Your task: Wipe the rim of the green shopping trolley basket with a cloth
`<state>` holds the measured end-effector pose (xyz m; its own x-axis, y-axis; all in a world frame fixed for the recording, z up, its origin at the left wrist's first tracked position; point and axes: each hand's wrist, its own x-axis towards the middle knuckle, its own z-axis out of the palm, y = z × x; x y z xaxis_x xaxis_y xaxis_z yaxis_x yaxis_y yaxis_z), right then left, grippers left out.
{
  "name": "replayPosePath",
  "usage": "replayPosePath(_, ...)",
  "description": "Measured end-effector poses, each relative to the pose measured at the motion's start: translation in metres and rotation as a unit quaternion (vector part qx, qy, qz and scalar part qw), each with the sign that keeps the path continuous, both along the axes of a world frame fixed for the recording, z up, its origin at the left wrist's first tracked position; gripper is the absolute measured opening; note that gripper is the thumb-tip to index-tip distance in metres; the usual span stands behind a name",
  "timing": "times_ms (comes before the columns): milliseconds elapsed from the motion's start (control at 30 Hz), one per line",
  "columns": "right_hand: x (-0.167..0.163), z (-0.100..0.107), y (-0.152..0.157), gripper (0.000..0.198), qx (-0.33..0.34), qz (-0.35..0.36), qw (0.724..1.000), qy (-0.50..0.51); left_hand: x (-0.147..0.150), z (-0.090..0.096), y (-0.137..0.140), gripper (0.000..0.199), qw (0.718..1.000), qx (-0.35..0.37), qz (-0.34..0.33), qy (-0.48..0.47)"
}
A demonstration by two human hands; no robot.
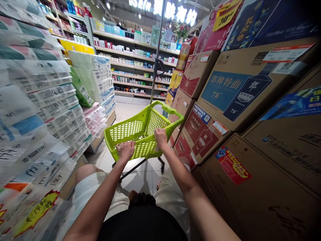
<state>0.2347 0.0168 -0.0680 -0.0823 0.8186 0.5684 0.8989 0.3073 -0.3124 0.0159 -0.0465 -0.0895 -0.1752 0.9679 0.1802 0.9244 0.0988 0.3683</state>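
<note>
At centre frame, the left hand [126,149] and right hand [160,137] each have their grip closed on the near rim of the green basket cart [136,130]. Steering well seemingly means staying clear of the cardboard boxes [213,110] at right.

A brightly lit shop aisle is shown, lit evenly from above by ceiling spotlights [108,4] and a glowing white sign [173,10]. Soft shadows are cast on the pale floor tiles [140,179]. Strong wide-angle distortion is seen: stacked cardboard boxes [253,83] and wrapped paper packs [37,100] are bent and smeared towards the edges. The corners are darkened. Glare is caught on the plastic wrapping.
</note>
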Motion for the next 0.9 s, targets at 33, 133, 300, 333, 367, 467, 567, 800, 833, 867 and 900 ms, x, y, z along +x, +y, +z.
replayPosePath(33,0.006,0.004,0.001,0.027,-0.001,-0.02,1.0,0.009,-0.003,0.0,-0.001,0.053,1.0,-0.002,0.005,-0.003)
replayPosePath(133,0.001,0.006,-0.003,0.036,-0.004,-0.055,0.998,0.011,-0.003,0.0,-0.002,0.059,0.999,-0.011,0.023,-0.021)
replayPosePath(300,-0.036,-0.019,-0.024,0.026,-0.013,0.038,0.999,0.003,0.005,-0.003,-0.008,0.055,0.999,-0.003,0.024,-0.035)
replayPosePath(333,-0.033,-0.019,-0.024,0.024,-0.022,0.032,0.999,0.02,0.002,-0.004,-0.01,0.054,0.999,-0.002,0.021,-0.035)
replayPosePath(367,-0.027,-0.018,-0.022,0.024,-0.03,0.019,0.999,0.038,-0.001,-0.004,-0.012,0.055,0.999,-0.002,0.021,-0.035)
replayPosePath(467,-0.012,-0.011,-0.017,0.027,-0.036,-0.036,0.996,0.069,-0.008,-0.007,-0.02,0.06,0.998,0.003,0.038,-0.049)
replayPosePath(567,-0.029,-0.018,-0.028,0.025,-0.033,-0.019,0.998,0.059,-0.006,-0.01,-0.025,0.06,0.995,0.014,0.051,-0.083)
replayPosePath(800,-0.045,-0.028,-0.046,0.026,-0.051,0.038,0.997,0.046,-0.016,-0.025,-0.027,0.062,0.979,0.046,0.07,-0.185)
replayPosePath(833,-0.045,-0.027,-0.047,0.026,-0.055,0.01,0.997,0.056,-0.018,-0.029,-0.027,0.062,0.971,0.059,0.073,-0.221)
replayPosePath(867,-0.048,-0.026,-0.05,0.026,-0.055,-0.007,0.997,0.06,-0.019,-0.033,-0.026,0.062,0.962,0.072,0.072,-0.253)
replayPosePath(900,-0.055,-0.028,-0.055,0.026,-0.049,-0.006,0.997,0.056,-0.019,-0.036,-0.026,0.062,0.955,0.086,0.066,-0.277)
